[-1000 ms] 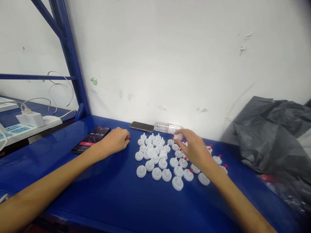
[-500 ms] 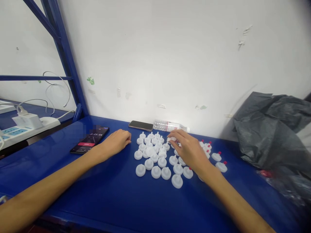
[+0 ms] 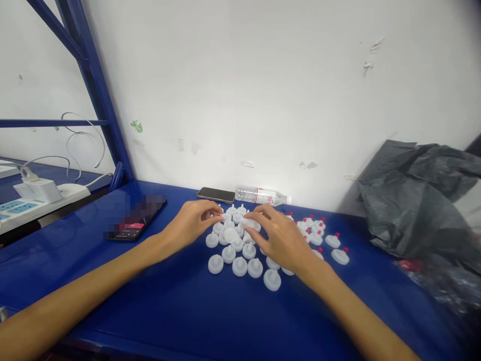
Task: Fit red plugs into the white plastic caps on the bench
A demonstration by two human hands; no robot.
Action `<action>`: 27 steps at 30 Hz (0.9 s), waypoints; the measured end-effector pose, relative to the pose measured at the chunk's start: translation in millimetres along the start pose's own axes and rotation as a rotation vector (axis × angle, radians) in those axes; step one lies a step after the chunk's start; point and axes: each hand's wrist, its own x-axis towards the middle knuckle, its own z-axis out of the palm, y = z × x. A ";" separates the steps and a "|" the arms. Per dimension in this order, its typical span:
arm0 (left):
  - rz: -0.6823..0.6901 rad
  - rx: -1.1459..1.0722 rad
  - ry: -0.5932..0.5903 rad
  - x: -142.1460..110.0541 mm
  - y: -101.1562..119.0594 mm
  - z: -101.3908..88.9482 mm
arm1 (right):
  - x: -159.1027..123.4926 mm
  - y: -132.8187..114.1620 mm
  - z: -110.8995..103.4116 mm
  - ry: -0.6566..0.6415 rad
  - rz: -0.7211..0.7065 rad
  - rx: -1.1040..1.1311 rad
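Observation:
My right hand (image 3: pixel 276 233) grips a white plastic spouted cap (image 3: pixel 250 224) between thumb and fingers, holding it tilted above the others. My left hand (image 3: pixel 199 220) is closed in a pinch just left of it, with a small red cap (image 3: pixel 219 214) showing at the fingertips. Below and between both hands stand several bare white spouted caps (image 3: pixel 239 266), round bases down and spouts up. More white caps with red tips (image 3: pixel 340 256) are grouped to the right, some of them hidden behind my right hand and wrist.
Along the wall lie a dark phone (image 3: pixel 216 195) and a clear plastic bottle (image 3: pixel 261 195). Another phone (image 3: pixel 139 220) rests on the blue table (image 3: pixel 180 311) by my left forearm. A grey plastic bag (image 3: pixel 417 195) slumps at the right; a power strip (image 3: pixel 73 193) is at the left.
My left hand has moved right, towards the white caps, and red now shows at its fingertips. My right hand has shifted left with its white cap, so the two hands are closer together.

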 end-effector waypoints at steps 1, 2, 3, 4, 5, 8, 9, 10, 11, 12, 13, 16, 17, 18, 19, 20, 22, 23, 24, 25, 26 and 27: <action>0.020 -0.035 0.008 -2.1 1.7 3.2 | 0.3 -1.5 0.8 0.004 -0.016 0.001; 0.038 -0.068 0.013 -4.3 3.1 6.2 | 0.5 -2.9 1.5 0.008 -0.032 0.004; 0.054 -0.102 0.014 -6.4 4.1 8.8 | 0.7 -4.2 2.1 0.010 -0.046 0.008; 0.066 -0.136 0.016 -8.3 4.8 11.0 | 0.9 -5.6 2.4 0.008 -0.056 0.013; 0.075 -0.169 0.020 -10.1 5.2 12.9 | 1.0 -7.1 2.4 0.002 -0.062 0.019; 0.106 -0.238 0.031 -13.8 4.8 16.5 | 1.3 -11.9 1.3 -0.028 -0.071 0.043; 0.122 -0.249 0.037 -14.5 4.3 17.4 | 1.4 -13.5 0.8 -0.042 -0.072 0.050; 0.143 -0.257 0.042 -15.0 3.9 18.2 | 1.5 -14.9 0.2 -0.051 -0.073 0.057; 0.165 -0.262 0.044 -15.3 3.5 18.9 | 1.6 -16.1 -0.2 -0.059 -0.070 0.061; 0.186 -0.265 0.047 -15.5 3.3 19.6 | 1.5 -17.0 -0.3 -0.067 -0.063 0.064; 0.203 -0.265 0.049 -15.7 3.2 20.2 | 1.4 -17.5 -0.2 -0.073 -0.057 0.067; 0.261 -0.254 0.060 -16.2 4.0 22.1 | 0.1 -16.7 2.1 -0.058 -0.066 0.078; 0.294 -0.252 0.074 -16.4 4.4 22.5 | -0.4 -15.6 3.2 -0.039 -0.081 0.083; 0.335 -0.253 0.092 -16.5 4.7 22.8 | -1.0 -14.3 4.4 -0.014 -0.100 0.089; 0.379 -0.253 0.112 -16.6 5.1 22.9 | -1.5 -13.0 5.4 0.016 -0.114 0.095; 0.418 -0.252 0.134 -16.6 5.2 22.8 | -1.9 -11.7 6.1 0.046 -0.123 0.103; 0.470 -0.234 0.182 -16.2 4.9 22.6 | -2.5 -10.2 6.3 0.096 -0.128 0.130; 0.484 -0.212 0.206 -15.8 4.2 22.6 | -2.7 -10.2 6.0 0.117 -0.124 0.148; 0.500 -0.184 0.228 -15.4 3.3 22.8 | -2.7 -10.6 5.6 0.134 -0.121 0.168; 0.522 -0.152 0.249 -15.0 2.2 23.2 | -2.7 -11.5 5.2 0.149 -0.120 0.189; 0.549 -0.117 0.264 -14.5 0.9 23.8 | -2.6 -12.6 4.9 0.160 -0.123 0.209; 0.576 -0.081 0.272 -14.0 -0.5 24.6 | -2.5 -13.8 5.0 0.168 -0.129 0.225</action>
